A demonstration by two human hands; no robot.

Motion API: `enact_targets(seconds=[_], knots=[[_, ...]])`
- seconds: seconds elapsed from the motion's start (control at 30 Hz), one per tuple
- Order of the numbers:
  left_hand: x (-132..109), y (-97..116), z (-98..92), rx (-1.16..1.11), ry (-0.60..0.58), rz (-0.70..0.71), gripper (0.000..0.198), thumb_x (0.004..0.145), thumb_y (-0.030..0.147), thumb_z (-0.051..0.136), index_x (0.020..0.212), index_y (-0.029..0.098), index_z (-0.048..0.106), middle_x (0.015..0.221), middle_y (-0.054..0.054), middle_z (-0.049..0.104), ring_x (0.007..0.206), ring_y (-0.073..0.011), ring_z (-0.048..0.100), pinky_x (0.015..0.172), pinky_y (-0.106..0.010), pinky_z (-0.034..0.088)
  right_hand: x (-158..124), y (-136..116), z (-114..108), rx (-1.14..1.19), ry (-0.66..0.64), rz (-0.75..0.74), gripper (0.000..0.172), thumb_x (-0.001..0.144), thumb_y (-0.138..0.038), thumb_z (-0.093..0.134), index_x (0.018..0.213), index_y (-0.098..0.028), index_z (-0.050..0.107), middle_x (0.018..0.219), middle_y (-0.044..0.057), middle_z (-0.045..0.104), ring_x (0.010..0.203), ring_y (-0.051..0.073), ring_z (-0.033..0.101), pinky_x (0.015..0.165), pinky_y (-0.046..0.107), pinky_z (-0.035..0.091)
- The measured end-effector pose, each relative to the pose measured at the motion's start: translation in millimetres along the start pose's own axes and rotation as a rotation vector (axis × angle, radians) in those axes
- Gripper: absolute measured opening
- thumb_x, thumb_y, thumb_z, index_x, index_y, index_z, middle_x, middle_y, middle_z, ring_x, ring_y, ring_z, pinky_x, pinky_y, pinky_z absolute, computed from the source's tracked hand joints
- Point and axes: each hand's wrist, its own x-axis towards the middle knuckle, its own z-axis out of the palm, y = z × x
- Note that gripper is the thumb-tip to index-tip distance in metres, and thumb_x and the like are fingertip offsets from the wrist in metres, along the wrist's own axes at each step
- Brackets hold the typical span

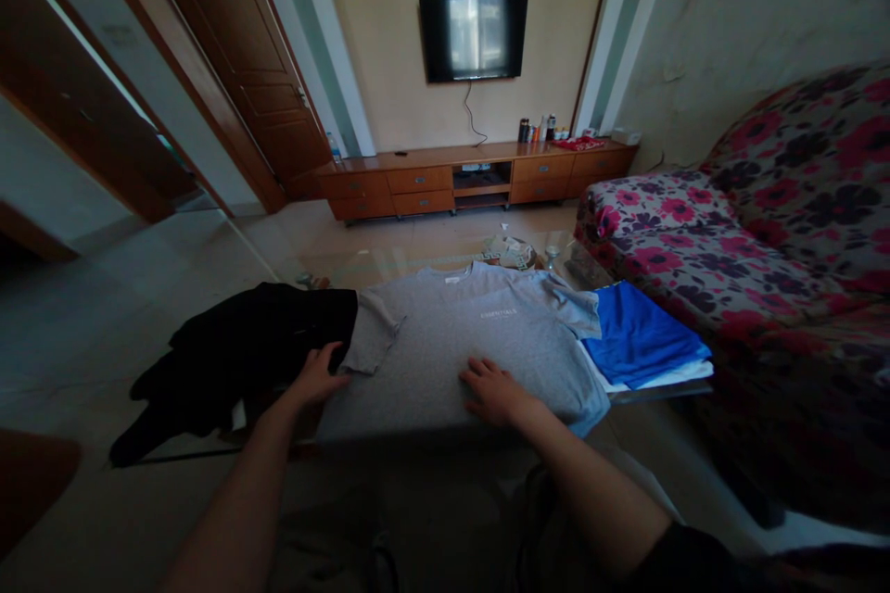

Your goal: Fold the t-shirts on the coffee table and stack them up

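Note:
A grey T-shirt (459, 334) with small white lettering lies spread flat on a glass table (389, 264), chest side up. My left hand (316, 375) rests at its left edge near the sleeve, fingers spread and lying on the cloth. My right hand (493, 389) lies flat on the shirt's lower part, fingers stretched out. A heap of black clothing (243, 352) sits just left of the shirt. A folded blue garment (643, 334) lies on a white one at the shirt's right.
A sofa with a red flower pattern (757, 232) stands to the right. A low wooden TV cabinet (479, 176) runs along the far wall under a wall-mounted TV (474, 35). A wooden door (243, 56) stands at the back left. Small items (507, 250) sit on the table's far end.

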Motion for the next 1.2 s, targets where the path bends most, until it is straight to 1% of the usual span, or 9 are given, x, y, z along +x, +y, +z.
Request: enact_targets(seconds=[0.2, 0.33, 0.5, 0.63, 0.77, 0.87, 0.97, 1.07, 1.2], knots=[[2.8, 6.2, 1.9, 0.111, 0.045, 0.020, 0.066, 0.081, 0.022, 0.054, 0.147, 0.024, 0.055, 0.125, -0.011, 0.053, 0.114, -0.0255, 0.063, 0.106, -0.037, 0.049, -1.0, 1.1, -1.9, 0.006, -0.005, -0.008, 0.062, 0.092, -0.031, 0.065, 0.151, -0.023, 0.051, 0.167, 0.015, 0.033, 0.151, 0.042, 0.031, 0.113, 0.062, 0.041], [2.4, 24.7, 1.6, 0.301, 0.066, -0.019, 0.077, 0.076, 0.024, 0.058, 0.153, 0.025, 0.049, 0.141, -0.015, 0.051, 0.119, -0.0326, 0.061, 0.100, -0.043, 0.051, -0.3, 0.1, -1.6, 0.013, -0.001, -0.007, 0.059, 0.092, -0.030, 0.064, 0.150, -0.024, 0.052, 0.167, 0.015, 0.033, 0.152, 0.041, 0.030, 0.114, 0.060, 0.040], [6.1, 52.6, 14.9, 0.424, 0.109, 0.205, 0.065, 0.091, 0.033, 0.046, 0.155, 0.018, 0.048, 0.166, -0.011, 0.037, 0.151, -0.0303, 0.035, 0.122, -0.044, 0.031, 1.0, 0.0, -0.6, 0.010, -0.003, 0.009, 0.059, 0.092, -0.031, 0.064, 0.150, -0.025, 0.052, 0.167, 0.014, 0.032, 0.152, 0.041, 0.029, 0.114, 0.061, 0.039], [10.8, 56.6, 33.3, 0.433, -0.010, 0.074, 0.071, 0.101, 0.050, 0.026, 0.164, 0.017, 0.032, 0.172, -0.010, 0.025, 0.158, -0.0306, 0.024, 0.125, -0.052, 0.022, -0.8, 1.2, -2.8, 0.025, -0.005, -0.002, 0.060, 0.092, -0.030, 0.064, 0.151, -0.025, 0.051, 0.168, 0.014, 0.032, 0.153, 0.041, 0.029, 0.114, 0.061, 0.038], [22.1, 71.8, 32.0, 0.508, 0.008, -0.019, 0.067, 0.101, 0.054, 0.027, 0.152, 0.019, 0.052, 0.164, -0.014, 0.042, 0.152, -0.0369, 0.033, 0.125, -0.062, 0.011, -1.5, 2.0, -4.1, 0.027, -0.010, 0.000, 0.062, 0.093, -0.032, 0.064, 0.153, -0.026, 0.049, 0.169, 0.013, 0.030, 0.154, 0.040, 0.027, 0.116, 0.061, 0.036], [33.3, 99.5, 25.4, 0.490, 0.171, 0.040, 0.065, 0.100, 0.056, 0.032, 0.134, 0.013, 0.066, 0.141, -0.021, 0.061, 0.140, -0.0405, 0.046, 0.122, -0.060, 0.021, 0.6, -0.6, -3.6, 0.013, -0.004, 0.009, 0.060, 0.093, -0.032, 0.064, 0.151, -0.024, 0.051, 0.168, 0.015, 0.032, 0.153, 0.041, 0.029, 0.114, 0.062, 0.038], [43.6, 126.9, 28.1, 0.370, 0.206, 0.196, 0.052, 0.097, 0.044, 0.044, 0.137, 0.016, 0.062, 0.144, -0.018, 0.057, 0.138, -0.0360, 0.047, 0.119, -0.051, 0.031, 3.6, -5.0, -3.3, -0.002, 0.012, 0.023, 0.057, 0.093, -0.033, 0.064, 0.147, -0.023, 0.053, 0.165, 0.016, 0.034, 0.151, 0.041, 0.031, 0.111, 0.062, 0.041], [53.5, 141.8, 40.9, 0.300, 0.122, 0.350, 0.045, 0.094, 0.031, 0.049, 0.137, 0.023, 0.062, 0.153, -0.012, 0.052, 0.144, -0.0320, 0.041, 0.123, -0.049, 0.025, 5.8, -7.2, -3.7, -0.010, 0.021, 0.034, 0.054, 0.093, -0.034, 0.065, 0.144, -0.022, 0.055, 0.164, 0.017, 0.036, 0.150, 0.040, 0.032, 0.111, 0.061, 0.041], [66.8, 145.8, 59.0, 0.304, 0.139, 0.255, 0.043, 0.097, 0.034, 0.046, 0.131, 0.016, 0.064, 0.142, -0.018, 0.060, 0.138, -0.0334, 0.048, 0.122, -0.050, 0.024, 7.1, -5.3, -4.5, -0.005, 0.026, 0.033, 0.051, 0.093, -0.034, 0.064, 0.142, -0.023, 0.056, 0.162, 0.016, 0.039, 0.148, 0.039, 0.034, 0.110, 0.060, 0.041]])
